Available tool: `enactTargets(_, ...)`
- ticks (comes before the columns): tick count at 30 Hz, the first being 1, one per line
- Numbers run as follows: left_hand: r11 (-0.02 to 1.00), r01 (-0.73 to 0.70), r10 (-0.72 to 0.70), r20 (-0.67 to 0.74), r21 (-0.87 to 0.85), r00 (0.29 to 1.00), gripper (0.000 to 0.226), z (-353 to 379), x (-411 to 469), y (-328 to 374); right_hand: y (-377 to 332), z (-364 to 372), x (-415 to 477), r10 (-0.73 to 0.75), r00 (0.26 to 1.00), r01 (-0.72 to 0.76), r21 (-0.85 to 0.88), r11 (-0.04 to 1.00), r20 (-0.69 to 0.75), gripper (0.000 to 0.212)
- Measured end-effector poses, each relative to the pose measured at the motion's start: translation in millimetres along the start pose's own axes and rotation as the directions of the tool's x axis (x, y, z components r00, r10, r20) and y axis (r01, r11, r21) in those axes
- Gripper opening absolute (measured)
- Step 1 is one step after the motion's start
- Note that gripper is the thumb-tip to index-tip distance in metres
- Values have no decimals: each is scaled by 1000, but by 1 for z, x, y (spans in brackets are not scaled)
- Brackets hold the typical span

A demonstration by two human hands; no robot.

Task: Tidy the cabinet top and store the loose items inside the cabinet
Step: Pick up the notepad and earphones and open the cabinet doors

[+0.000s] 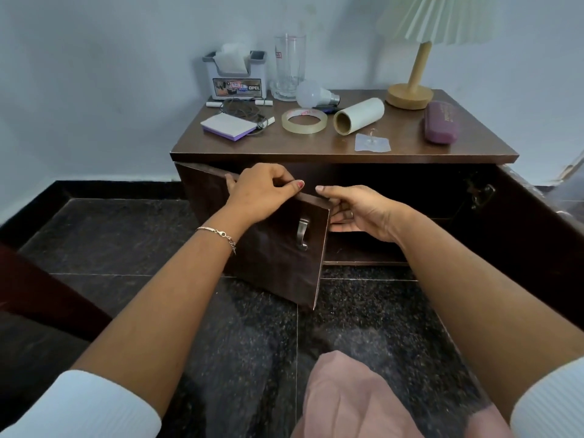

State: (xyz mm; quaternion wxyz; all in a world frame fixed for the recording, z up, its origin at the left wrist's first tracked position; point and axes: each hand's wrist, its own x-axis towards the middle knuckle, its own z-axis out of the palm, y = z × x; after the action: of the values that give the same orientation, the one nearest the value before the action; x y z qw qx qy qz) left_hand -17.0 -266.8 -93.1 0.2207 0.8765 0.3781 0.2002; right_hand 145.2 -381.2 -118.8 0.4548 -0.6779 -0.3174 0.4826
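A dark wooden cabinet (410,153) stands against the wall. Its left door (284,263) is swung partly open and has a metal handle (302,233). My left hand (262,192) grips the door's top edge. My right hand (357,210) holds the door's free side edge, fingers curled behind it. The right door (537,235) is swung wide open. On top lie a tape ring (304,121), a paper roll (358,116), a white bulb (313,94), a purple-edged notepad (228,126), a tangled cable (241,109), a purple case (441,121) and a clear adhesive hook (372,142).
A tissue holder (235,79), a tall glass (289,67) and a lamp (410,90) stand at the back of the top. The floor (126,235) is dark speckled tile. My knee in pink cloth (350,399) is at the bottom. The cabinet interior is dark.
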Motion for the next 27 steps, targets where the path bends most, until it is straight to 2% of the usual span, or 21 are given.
enactTargets(3,998,19,-15,71,-63,997,24,-9,-10,-6,-2,12,-9,12,991,2,-98,995,134,45)
enactTargets(5,997,2,7,117,-79,993,24,-17,-19,-11,-3,21,-14,26,978,3,-138,990,208,37)
enactTargets(12,999,-31,35,222,-25,974,30,-37,-37,-12,-4,50,-24,73,910,-57,-52,997,407,23)
enactTargets(16,999,-30,20,222,41,975,28,-38,-46,-18,-3,69,-25,45,846,-74,34,997,532,53)
enactTargets(21,999,1,8,233,-38,973,29,-49,-63,-30,-4,96,-20,37,774,-85,47,995,632,56)
enactTargets(24,999,-40,38,77,24,996,39,-52,-71,-38,-4,105,-12,39,743,-99,52,994,668,78)
enactTargets(27,994,24,-22,-20,103,1000,61,-55,-79,-49,-7,116,-5,42,714,-81,24,996,699,94)
